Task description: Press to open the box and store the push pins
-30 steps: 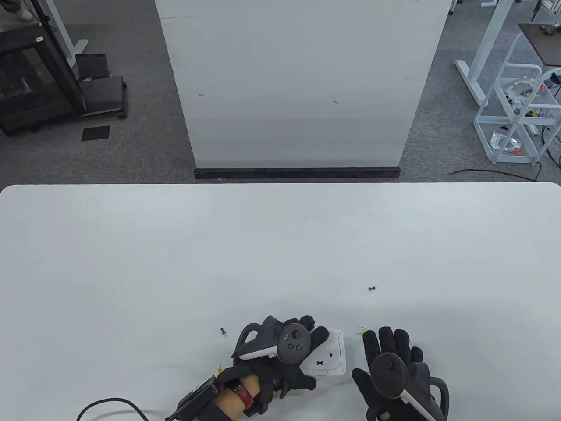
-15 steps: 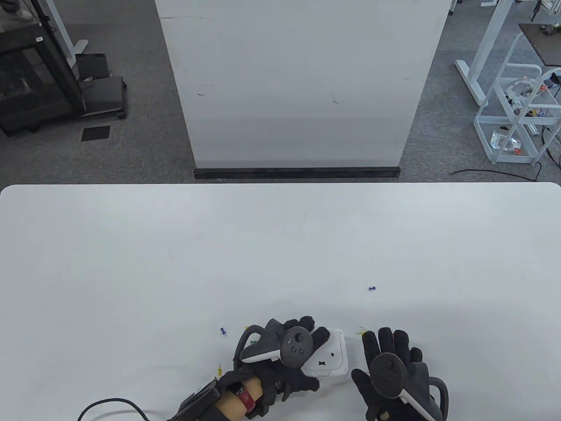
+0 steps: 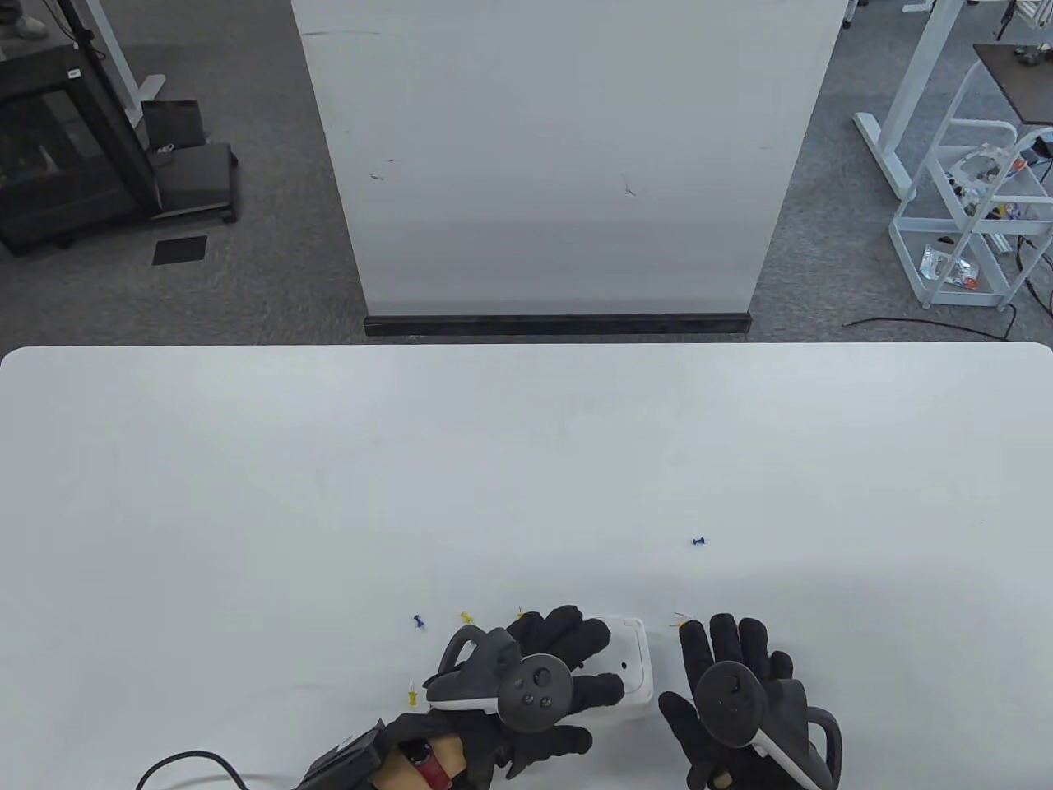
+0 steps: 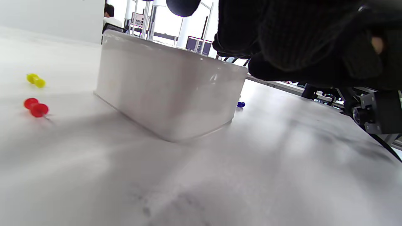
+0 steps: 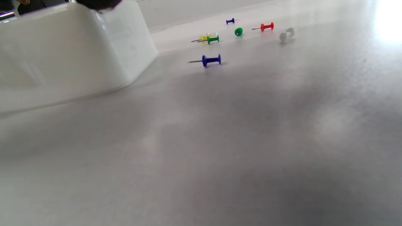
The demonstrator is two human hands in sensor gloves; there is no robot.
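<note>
Left hand (image 3: 543, 666) rests fingers-spread on white box (image 3: 633, 666); right hand (image 3: 732, 683) lies flat, open, empty on bench (image 3: 526, 461).

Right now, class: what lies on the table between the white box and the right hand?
In the table view, only a narrow strip of bare table separates the white box from the right hand; the nearest pin, a yellow one, sits just beyond the gap's far end.

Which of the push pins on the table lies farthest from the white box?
The blue push pin lying alone up and right of the white box. The other pins lie close beside the box or the hands; this one has bare table all around it.
</note>
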